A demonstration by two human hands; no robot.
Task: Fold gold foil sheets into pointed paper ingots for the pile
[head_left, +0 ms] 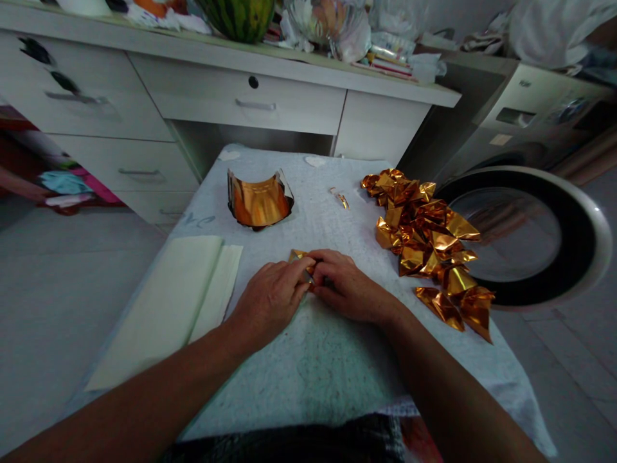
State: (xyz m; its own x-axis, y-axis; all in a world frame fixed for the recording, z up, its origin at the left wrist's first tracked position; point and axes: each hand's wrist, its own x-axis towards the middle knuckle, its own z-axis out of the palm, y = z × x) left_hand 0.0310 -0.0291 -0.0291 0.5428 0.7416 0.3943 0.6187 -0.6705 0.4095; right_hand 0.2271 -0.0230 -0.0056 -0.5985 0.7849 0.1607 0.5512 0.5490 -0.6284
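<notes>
A small piece of gold foil paper (299, 254) is pinched between my left hand (272, 292) and my right hand (344, 283) over the middle of the cloth-covered table. Both hands are closed, thumbs and fingertips meeting on the foil, so most of it is hidden. To the right lies a heap of folded gold foil pieces (429, 231). Beyond my left hand stands a curled stack of gold foil sheets (260, 200). Left of my left hand are pale yellow paper sheets (164, 289), lying flat.
A light blue cloth (318, 360) covers the table. Small foil scraps (342, 199) lie near its far side. White drawers (289, 106) stand behind, with a watermelon (236, 16) on top. At the right, a washing machine's round door (595, 238) hangs open near the table edge.
</notes>
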